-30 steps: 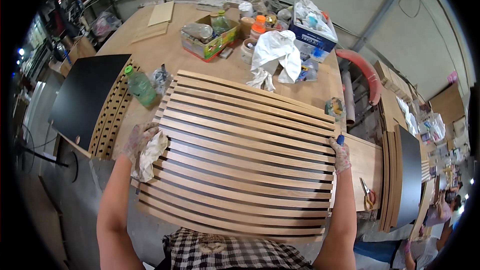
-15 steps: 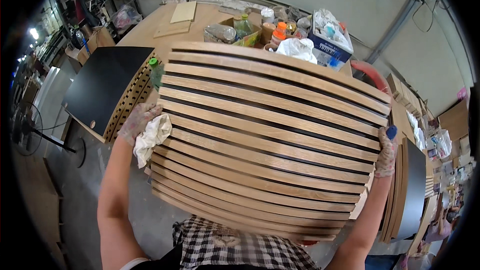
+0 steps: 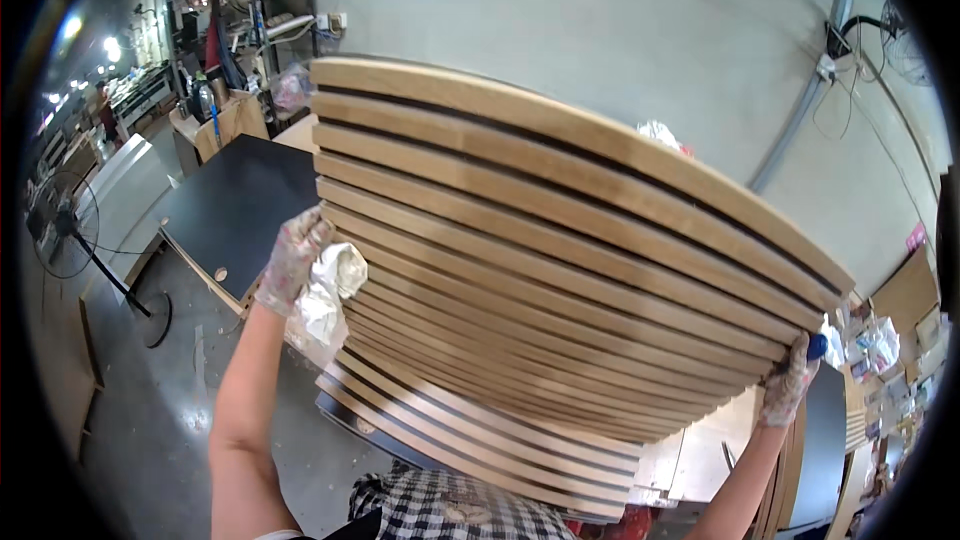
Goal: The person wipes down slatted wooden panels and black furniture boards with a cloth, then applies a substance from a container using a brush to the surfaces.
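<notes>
Pale wooden slats on dark backing make up the slatted panel, raised upright in front of a person's chest. The left hand, gloved, clamps the panel's left edge together with a white rag; the right hand grips its lower right edge. A black board lies left of the panel. The bunched rag could let that edge slip, tipping the panel.
</notes>
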{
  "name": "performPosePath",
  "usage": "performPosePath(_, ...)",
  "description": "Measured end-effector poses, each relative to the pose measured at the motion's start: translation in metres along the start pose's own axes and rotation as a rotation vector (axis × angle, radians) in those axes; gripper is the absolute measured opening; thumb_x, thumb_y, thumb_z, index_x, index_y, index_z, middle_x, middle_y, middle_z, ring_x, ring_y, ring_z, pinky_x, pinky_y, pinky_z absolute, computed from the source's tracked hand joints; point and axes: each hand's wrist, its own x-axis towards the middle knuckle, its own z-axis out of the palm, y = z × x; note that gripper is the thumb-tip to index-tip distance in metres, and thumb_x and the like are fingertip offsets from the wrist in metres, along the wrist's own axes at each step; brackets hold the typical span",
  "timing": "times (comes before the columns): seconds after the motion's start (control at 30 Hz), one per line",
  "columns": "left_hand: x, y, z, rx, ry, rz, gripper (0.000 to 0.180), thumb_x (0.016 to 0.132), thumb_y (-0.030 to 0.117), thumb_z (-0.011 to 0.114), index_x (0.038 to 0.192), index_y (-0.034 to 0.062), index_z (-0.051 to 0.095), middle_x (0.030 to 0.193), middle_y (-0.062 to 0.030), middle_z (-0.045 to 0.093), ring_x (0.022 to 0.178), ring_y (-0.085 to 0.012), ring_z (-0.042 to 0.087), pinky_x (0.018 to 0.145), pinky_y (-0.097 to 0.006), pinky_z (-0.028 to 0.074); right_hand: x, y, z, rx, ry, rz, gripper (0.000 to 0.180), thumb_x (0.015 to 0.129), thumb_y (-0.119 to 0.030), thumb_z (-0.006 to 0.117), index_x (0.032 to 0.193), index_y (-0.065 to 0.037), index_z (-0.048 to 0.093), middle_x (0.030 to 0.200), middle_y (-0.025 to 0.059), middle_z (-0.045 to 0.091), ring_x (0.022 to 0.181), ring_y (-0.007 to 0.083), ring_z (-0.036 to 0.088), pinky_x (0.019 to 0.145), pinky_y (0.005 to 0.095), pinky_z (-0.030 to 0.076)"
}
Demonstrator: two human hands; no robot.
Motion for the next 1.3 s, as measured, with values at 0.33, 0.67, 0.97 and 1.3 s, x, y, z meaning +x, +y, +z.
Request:
performPosePath(0.33, -0.039, -0.018, -0.016, 0.318, -0.012, -0.023, 0.033, 0.093, 0.023, 0.058, 0.112, -0.0043, 0.061, 0.109, -0.0118, 0.065, 0.103, -0.0195, 0.060, 0.089, -0.029, 0.047, -0.048, 0.011, -0.027, -0.305, -0.029, 0.160, 0.024, 0.091, -0.028, 0.066, 0.102, -0.010, 0.056, 0.064, -0.0054, 0.046, 0.050, 0.0056, 0.043, 0.043, 0.0197, 0.034)
performPosePath(0.67, -0.057, -0.038, -0.019, 0.152, -0.114, -0.175, 0.043, 0.093, 0.012, 0.059, 0.134, 0.0031, 0.051, 0.121, -0.0084, 0.063, 0.103, -0.0107, 0.058, 0.087, -0.024, 0.048, -0.097, 0.025, -0.015, -0.177, -0.032, 0.288, 0.030, 0.088, -0.025, 0.071, 0.104, -0.003, 0.058, 0.079, 0.0020, 0.055, 0.060, 0.0094, 0.045, 0.049, 0.0242, 0.035)
performPosePath(0.97, -0.080, -0.026, 0.002, 0.665, -0.067, -0.363, 0.048, 0.088, 0.033, 0.068, 0.123, 0.0017, 0.059, 0.122, -0.0127, 0.063, 0.108, -0.0208, 0.059, 0.095, -0.032, 0.045, -0.097, 0.053, -0.032, -0.090, -0.039, 0.222, 0.030, 0.086, -0.020, 0.073, 0.107, -0.003, 0.058, 0.086, 0.0026, 0.059, 0.067, 0.0111, 0.049, 0.050, 0.0250, 0.037)
performPosePath(1.3, -0.120, -0.026, -0.064, 0.356, -0.071, -0.215, 0.032, 0.093, 0.027, 0.057, 0.106, -0.0002, 0.066, 0.098, -0.0144, 0.068, 0.090, -0.0232, 0.064, 0.081, -0.033, 0.049, -0.066, 0.029, 0.038, -0.106, -0.276, 0.070, 0.033, 0.084, -0.009, 0.067, 0.113, 0.003, 0.056, 0.103, 0.0074, 0.059, 0.089, 0.0192, 0.054, 0.080, 0.0329, 0.045)
